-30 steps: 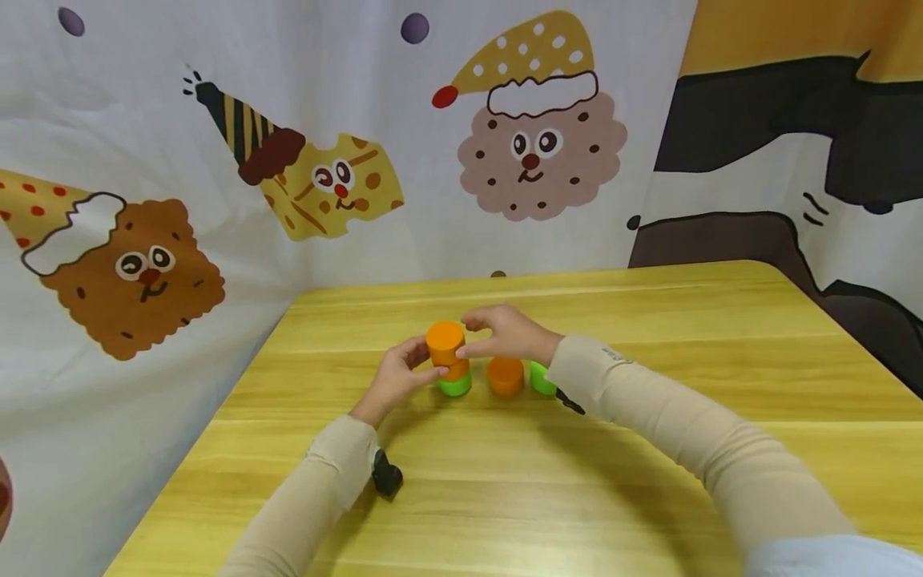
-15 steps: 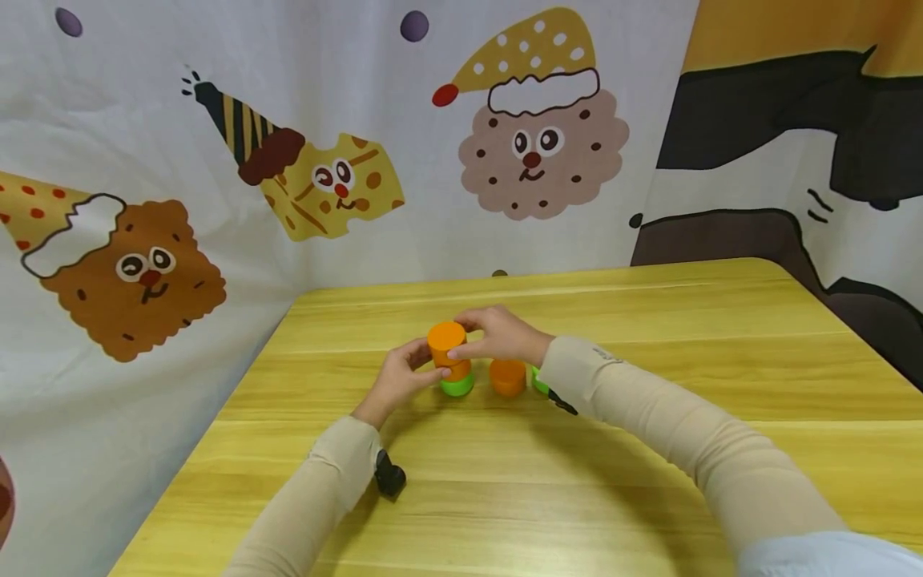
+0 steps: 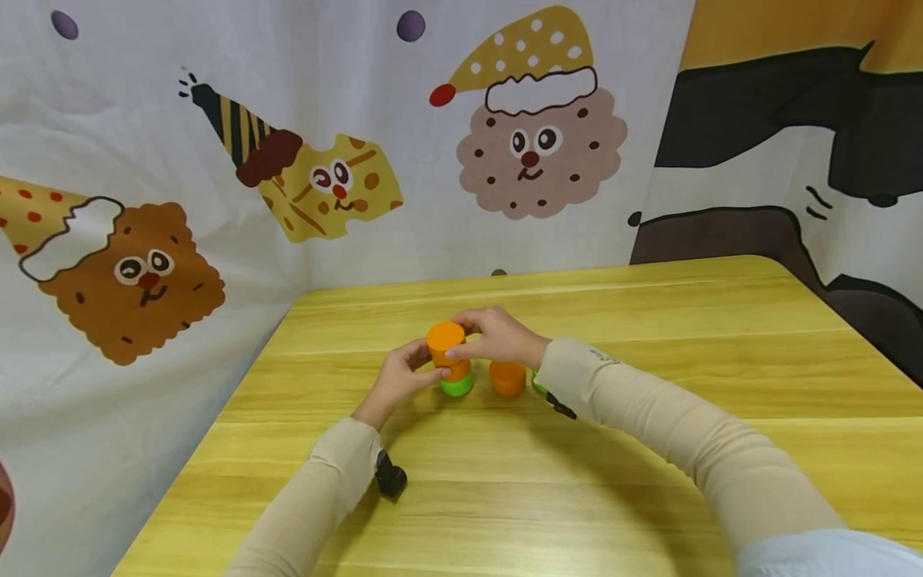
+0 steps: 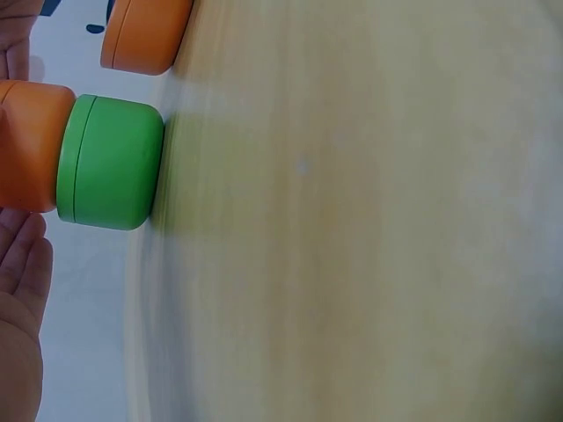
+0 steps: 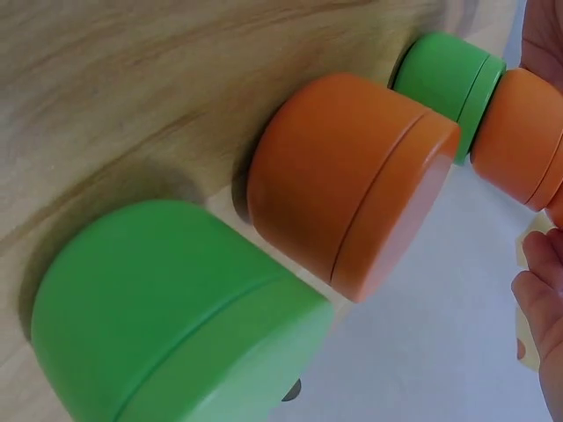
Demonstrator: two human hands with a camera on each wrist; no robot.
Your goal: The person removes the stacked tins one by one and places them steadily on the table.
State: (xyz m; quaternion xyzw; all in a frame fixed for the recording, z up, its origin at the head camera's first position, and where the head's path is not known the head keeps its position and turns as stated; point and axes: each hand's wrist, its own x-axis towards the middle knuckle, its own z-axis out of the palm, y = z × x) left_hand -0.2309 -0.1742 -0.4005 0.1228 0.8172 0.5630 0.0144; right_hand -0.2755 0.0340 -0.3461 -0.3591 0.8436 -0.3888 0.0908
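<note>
A stack of three small round lidded jars stands on the table. At its bottom is a green jar (image 4: 110, 163), with a middle orange jar (image 4: 35, 145) on it and a top orange jar (image 3: 445, 336) above. My left hand (image 3: 399, 381) holds the middle orange jar, thumb on the near side and fingers round the far side. My right hand (image 3: 499, 335) grips the top orange jar from the right, thumb in front and fingers behind. Hands hide parts of both orange jars. Beside the stack stands another orange jar (image 3: 508, 379), apart from it.
A second green jar (image 5: 167, 308) stands right of the lone orange jar, mostly behind the right sleeve (image 3: 577, 373) in the head view. The wooden table (image 3: 505, 497) meets a white cartoon-printed cloth (image 3: 425, 160) at its back and left.
My right hand has shifted slightly left and its fingers have come in around the top orange jar. The left hand and the stack look nearly the same.
</note>
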